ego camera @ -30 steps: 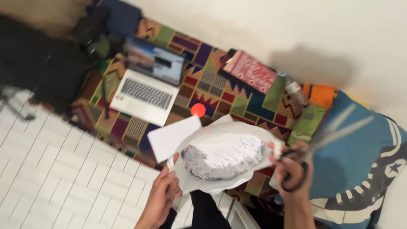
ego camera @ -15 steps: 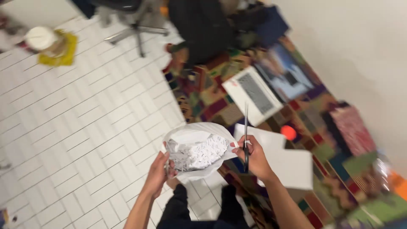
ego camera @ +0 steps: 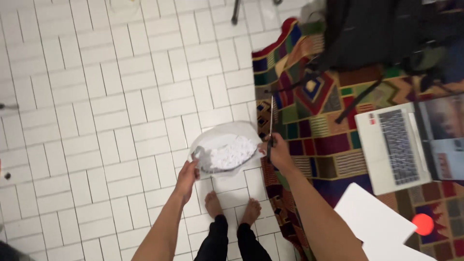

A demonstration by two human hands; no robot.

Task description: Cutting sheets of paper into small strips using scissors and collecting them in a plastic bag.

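Two hands hold a white plastic bag (ego camera: 223, 140) of shredded paper (ego camera: 231, 154) at frame centre, above the white tiled floor (ego camera: 96, 121). Left hand (ego camera: 186, 176) pinches the bag's lower-left rim; right hand (ego camera: 276, 153) grips its right rim, fingers also clamped round scissors (ego camera: 270, 121) pointing up. Right of them, a laptop (ego camera: 406, 140) lies on the patterned rug (ego camera: 314, 125).

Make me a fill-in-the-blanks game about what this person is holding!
1. The left hand and the right hand hold up a white bag full of shredded ____.
2. The right hand also grips a pair of ____, blades pointing away from the person.
3. The bare feet stand on white ____.
4. The open laptop rests on a patterned ____.

Missing words: paper, scissors, tiles, rug
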